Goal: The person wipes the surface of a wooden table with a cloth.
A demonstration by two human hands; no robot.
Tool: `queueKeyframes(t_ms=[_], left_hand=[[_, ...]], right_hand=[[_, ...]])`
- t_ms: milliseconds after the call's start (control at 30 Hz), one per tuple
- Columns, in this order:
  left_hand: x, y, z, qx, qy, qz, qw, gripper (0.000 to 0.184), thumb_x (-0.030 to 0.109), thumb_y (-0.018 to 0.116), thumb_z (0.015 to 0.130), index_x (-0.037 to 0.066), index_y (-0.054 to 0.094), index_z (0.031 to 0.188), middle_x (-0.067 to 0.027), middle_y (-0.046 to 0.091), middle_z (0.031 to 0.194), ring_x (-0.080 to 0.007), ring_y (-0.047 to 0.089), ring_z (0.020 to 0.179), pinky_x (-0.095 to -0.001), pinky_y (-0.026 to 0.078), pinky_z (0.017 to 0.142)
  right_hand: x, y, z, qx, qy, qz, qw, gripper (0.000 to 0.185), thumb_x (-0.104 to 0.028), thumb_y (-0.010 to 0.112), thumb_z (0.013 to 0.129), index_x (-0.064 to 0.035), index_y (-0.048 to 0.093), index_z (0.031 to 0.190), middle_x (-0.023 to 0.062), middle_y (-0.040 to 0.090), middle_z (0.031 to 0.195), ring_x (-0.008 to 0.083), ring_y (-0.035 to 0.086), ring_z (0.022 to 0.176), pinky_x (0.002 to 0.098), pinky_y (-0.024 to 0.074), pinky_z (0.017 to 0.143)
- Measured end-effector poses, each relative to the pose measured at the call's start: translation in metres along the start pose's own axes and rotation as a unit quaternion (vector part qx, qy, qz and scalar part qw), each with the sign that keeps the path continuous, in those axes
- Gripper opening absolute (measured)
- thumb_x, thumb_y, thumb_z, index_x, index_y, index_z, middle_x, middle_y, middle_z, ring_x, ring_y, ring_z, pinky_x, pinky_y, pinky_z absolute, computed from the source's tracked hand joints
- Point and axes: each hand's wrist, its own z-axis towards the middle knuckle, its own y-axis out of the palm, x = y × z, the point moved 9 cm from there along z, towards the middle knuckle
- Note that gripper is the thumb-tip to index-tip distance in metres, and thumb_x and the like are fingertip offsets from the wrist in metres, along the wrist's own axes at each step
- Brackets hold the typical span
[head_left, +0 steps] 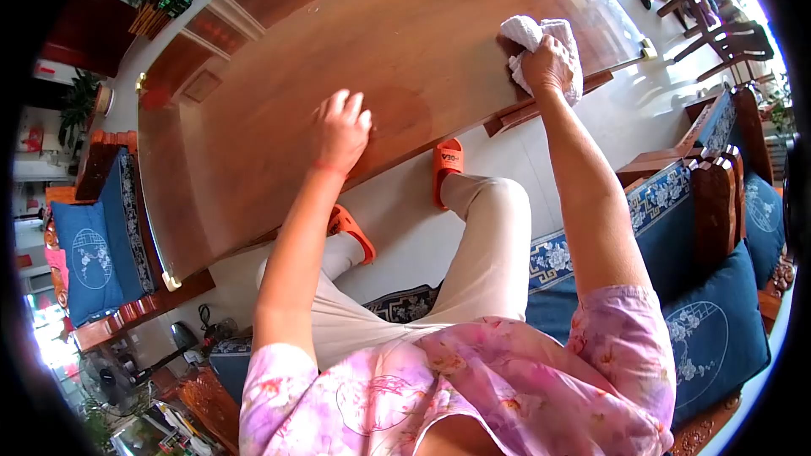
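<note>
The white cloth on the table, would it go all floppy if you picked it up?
Probably yes: the white cloth bunches in soft folds around the right hand. It likely wouldn't roll away, since it lies crumpled rather than round.

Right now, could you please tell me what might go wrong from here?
The right hand grips the bunched white cloth close to the edge of the table, so a wide stroke might slip off it. The left hand is bare, on or just above the glossy top, and could leave smudges. The orange slippers sit near that edge, so leaning further might bump a shin.
</note>
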Motion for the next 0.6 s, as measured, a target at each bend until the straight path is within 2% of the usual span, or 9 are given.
queueKeyframes(t_ms=[67, 267, 400, 500, 600], left_hand=[[0.009, 0.040, 0.029, -0.047, 0.003, 0.052, 0.998, 0.033, 0.028, 0.058, 0.081, 0.013, 0.061, 0.110, -0.0121, 0.054, 0.116, -0.0282, 0.052, 0.107, -0.0454, 0.039, 0.091], [0.005, 0.095, 0.091, -0.146, -0.071, 0.068, 0.984, 0.036, 0.027, 0.055, 0.083, 0.019, 0.057, 0.117, -0.0119, 0.050, 0.119, -0.0314, 0.046, 0.112, -0.0514, 0.040, 0.090], [0.006, 0.109, 0.113, -0.171, -0.092, 0.089, 0.977, 0.036, 0.026, 0.054, 0.083, 0.021, 0.056, 0.119, -0.0121, 0.049, 0.122, -0.0329, 0.046, 0.114, -0.0510, 0.041, 0.092], [0.002, 0.112, 0.116, -0.123, -0.098, 0.077, 0.985, 0.036, 0.026, 0.053, 0.084, 0.020, 0.056, 0.120, -0.0122, 0.048, 0.123, -0.0334, 0.045, 0.114, -0.0503, 0.041, 0.092], [0.010, 0.108, 0.100, -0.142, -0.074, 0.084, 0.984, 0.036, 0.027, 0.052, 0.085, 0.018, 0.056, 0.120, -0.0131, 0.048, 0.123, -0.0335, 0.045, 0.114, -0.0500, 0.040, 0.093]], right_hand=[[-0.002, -0.005, -0.002, -0.003, 0.000, 0.002, 1.000, 0.034, -0.025, 0.058, 0.074, -0.0097, 0.060, 0.104, 0.0093, 0.060, 0.114, 0.0270, 0.054, 0.111, 0.0407, 0.0394, 0.094], [-0.003, -0.007, -0.004, 0.023, -0.019, 0.009, 1.000, 0.034, -0.026, 0.060, 0.073, -0.0088, 0.060, 0.102, 0.0104, 0.060, 0.114, 0.0275, 0.053, 0.110, 0.0411, 0.0386, 0.094], [-0.003, -0.006, -0.002, 0.033, -0.024, 0.011, 0.999, 0.033, -0.026, 0.059, 0.074, -0.0078, 0.060, 0.102, 0.0106, 0.060, 0.113, 0.0275, 0.054, 0.109, 0.0411, 0.0380, 0.094], [-0.002, -0.005, -0.003, 0.041, -0.029, 0.011, 0.999, 0.033, -0.025, 0.059, 0.073, -0.0079, 0.060, 0.101, 0.0102, 0.061, 0.111, 0.0275, 0.055, 0.108, 0.0413, 0.0381, 0.094], [-0.003, -0.006, -0.001, 0.043, -0.028, 0.017, 0.999, 0.033, -0.025, 0.059, 0.073, -0.0085, 0.060, 0.102, 0.0102, 0.061, 0.112, 0.0282, 0.054, 0.109, 0.0415, 0.0384, 0.094]])
